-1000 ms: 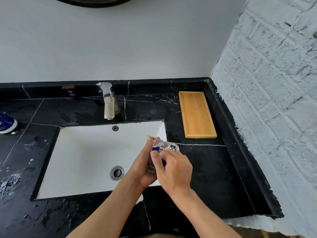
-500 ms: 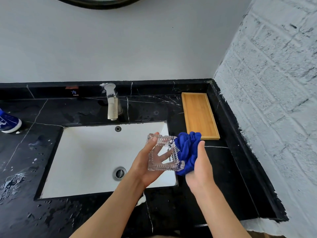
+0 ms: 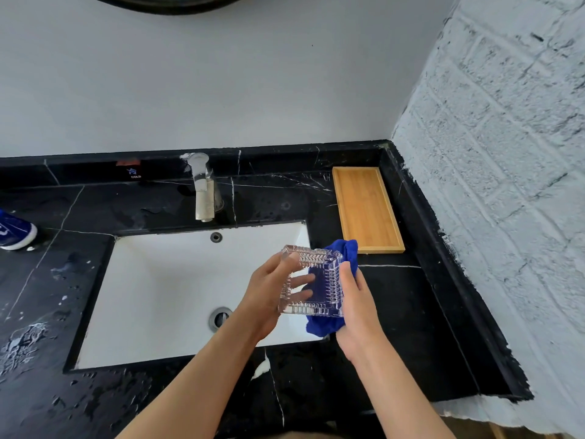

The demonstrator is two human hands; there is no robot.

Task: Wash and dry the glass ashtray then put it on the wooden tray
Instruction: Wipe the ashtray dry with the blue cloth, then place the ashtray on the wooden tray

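Note:
The square cut-glass ashtray (image 3: 311, 282) is tilted on edge above the right end of the white sink (image 3: 164, 296). My left hand (image 3: 269, 293) grips it from the left, fingers showing through the glass. My right hand (image 3: 356, 305) presses a bunched blue cloth (image 3: 326, 326) against the ashtray's right and far side; part of the cloth shows through the glass. The wooden tray (image 3: 367, 209) lies on the black counter to the right of the sink, with nothing on it.
A metal tap (image 3: 202, 188) stands behind the sink, and the drain (image 3: 220, 316) sits just left of my left wrist. The black marble counter (image 3: 421, 327) is wet on the left. A blue shoe (image 3: 14, 231) rests at the left edge. A white brick wall (image 3: 506, 185) bounds the right.
One second ago my right hand rubbed the cloth over the ashtray; it drew away to the right, and now presses the cloth against the ashtray's right side again. The ashtray turned more face-on.

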